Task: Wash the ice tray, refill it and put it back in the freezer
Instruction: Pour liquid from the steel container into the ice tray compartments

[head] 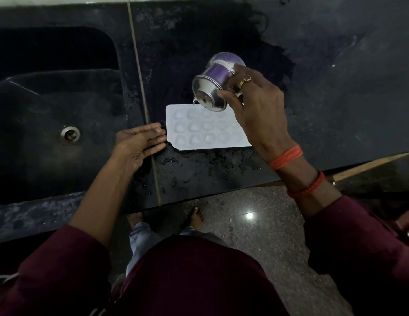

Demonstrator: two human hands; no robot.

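Right hand (256, 106) grips a steel cup (212, 85), tipped over the white ice tray (205, 128) on the wet counter (199, 169). Left hand (139, 140) released, straight fingers (158, 139) touching the tray's left edge.

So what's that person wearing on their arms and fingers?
Both arms wear dark maroon sleeves, left sleeve and right sleeve, pushed up the forearms. The right wrist has a thick orange-red thread band, with a second orange-red thread band higher up. A chunky gold ring sits on one right finger. The left fingers show no ring.
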